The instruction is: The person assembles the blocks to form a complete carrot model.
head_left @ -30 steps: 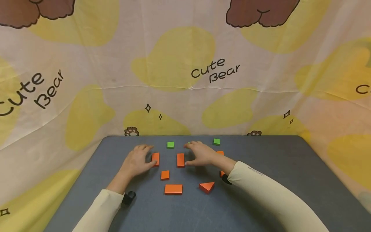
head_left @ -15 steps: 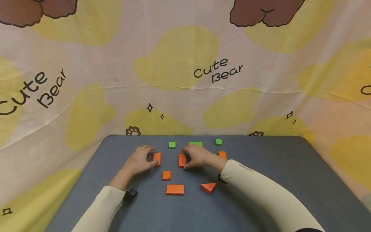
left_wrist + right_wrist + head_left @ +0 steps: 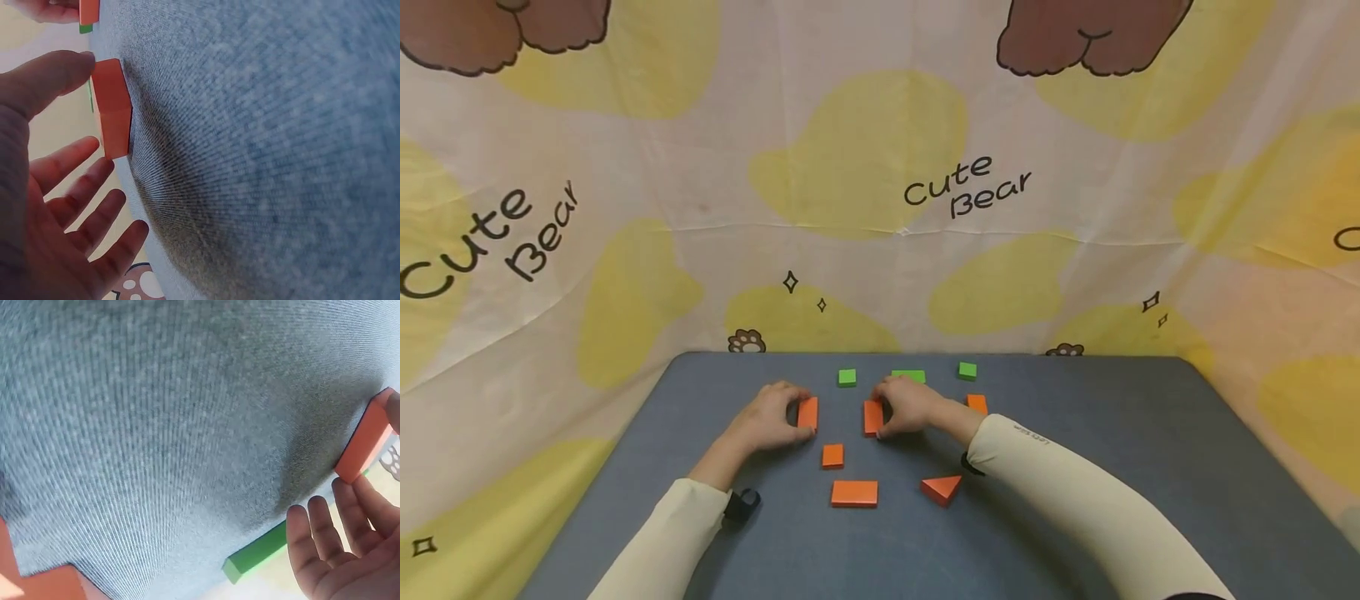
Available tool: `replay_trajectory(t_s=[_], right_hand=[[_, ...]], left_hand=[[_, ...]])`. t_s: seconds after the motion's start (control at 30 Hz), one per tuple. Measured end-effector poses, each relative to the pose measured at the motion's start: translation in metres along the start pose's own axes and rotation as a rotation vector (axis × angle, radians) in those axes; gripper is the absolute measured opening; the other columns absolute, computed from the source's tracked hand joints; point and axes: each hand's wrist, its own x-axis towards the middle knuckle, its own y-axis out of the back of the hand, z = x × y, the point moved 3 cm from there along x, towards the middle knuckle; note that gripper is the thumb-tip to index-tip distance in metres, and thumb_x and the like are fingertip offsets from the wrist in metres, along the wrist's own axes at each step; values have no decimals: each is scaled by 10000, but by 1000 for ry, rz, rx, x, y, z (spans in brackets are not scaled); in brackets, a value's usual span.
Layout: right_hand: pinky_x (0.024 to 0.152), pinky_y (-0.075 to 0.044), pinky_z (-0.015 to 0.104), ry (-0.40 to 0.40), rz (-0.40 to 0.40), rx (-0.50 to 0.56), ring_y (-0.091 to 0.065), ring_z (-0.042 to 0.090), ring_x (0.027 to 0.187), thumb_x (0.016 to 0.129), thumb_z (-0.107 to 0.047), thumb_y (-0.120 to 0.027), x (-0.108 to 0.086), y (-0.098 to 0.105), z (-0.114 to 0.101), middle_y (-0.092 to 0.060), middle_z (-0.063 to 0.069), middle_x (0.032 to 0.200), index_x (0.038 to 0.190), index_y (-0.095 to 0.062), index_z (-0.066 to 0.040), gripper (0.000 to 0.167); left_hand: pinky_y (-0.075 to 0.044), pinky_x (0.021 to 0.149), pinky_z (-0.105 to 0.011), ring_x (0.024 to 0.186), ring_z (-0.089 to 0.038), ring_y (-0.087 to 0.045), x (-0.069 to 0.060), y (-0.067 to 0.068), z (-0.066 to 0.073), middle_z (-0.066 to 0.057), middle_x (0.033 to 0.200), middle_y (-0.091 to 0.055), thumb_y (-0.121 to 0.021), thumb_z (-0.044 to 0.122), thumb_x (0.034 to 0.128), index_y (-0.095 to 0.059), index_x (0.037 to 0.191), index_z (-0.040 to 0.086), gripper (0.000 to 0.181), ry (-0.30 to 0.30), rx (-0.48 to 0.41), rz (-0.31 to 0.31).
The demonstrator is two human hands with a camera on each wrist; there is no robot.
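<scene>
Two upright-lying orange rectangular blocks are between the hands in the head view. The left hand [image 3: 769,417] pinches the left orange block [image 3: 808,413] by its ends, thumb at the near end, fingertips at the far end. In the left wrist view that block [image 3: 112,109] stands between thumb and fingers. The right hand [image 3: 912,406] pinches the right orange block [image 3: 872,418] the same way; the right wrist view shows thumb and fingertips at the two ends of this block [image 3: 365,437]. Both blocks rest on the grey table.
Toward the back are a small green block [image 3: 847,378], a long green block [image 3: 908,376] and another small green one [image 3: 967,372]. Nearer lie an orange square [image 3: 832,457], an orange rectangle [image 3: 854,494] and an orange triangle [image 3: 941,489]. Another orange block [image 3: 977,404] is beyond the right forearm.
The right hand has moved left onto the right orange block and closed on its ends. The left hand's fingers and thumb have drawn in on the left block.
</scene>
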Motion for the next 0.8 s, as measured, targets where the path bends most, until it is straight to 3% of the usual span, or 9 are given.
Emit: replay_trajectory(t_s=[0.3, 0.57, 0.8], right_hand=[[892, -488, 336, -21, 9, 108, -577, 161, 991, 755, -307, -810, -5, 2, 10, -642, 41, 1133, 1194, -637, -81, 523], [891, -486, 350, -49, 17, 125, -570, 165, 971, 748, -277, -820, -14, 7, 19, -642, 31, 1092, 1181, -644, -84, 506], [887, -485, 361, -62, 27, 124, -559, 169, 957, 741, -272, -826, -21, 5, 28, -639, 38, 1097, 1192, -642, -77, 525]], left_hand=[[-424, 989, -519, 1207, -319, -481, 4, -1, -4, -113, 1286, -572, -785, 352, 748, -619, 1276, 116, 601, 24, -44, -24], [-419, 997, -516, 1202, -293, -467, 9, -2, -6, -100, 1293, -564, -790, 360, 742, -626, 1250, 129, 581, 68, -79, -44], [-416, 1005, -507, 1209, -299, -481, 12, -4, 8, -94, 1256, -579, -793, 381, 740, -637, 1233, 124, 577, 12, -110, -32]])
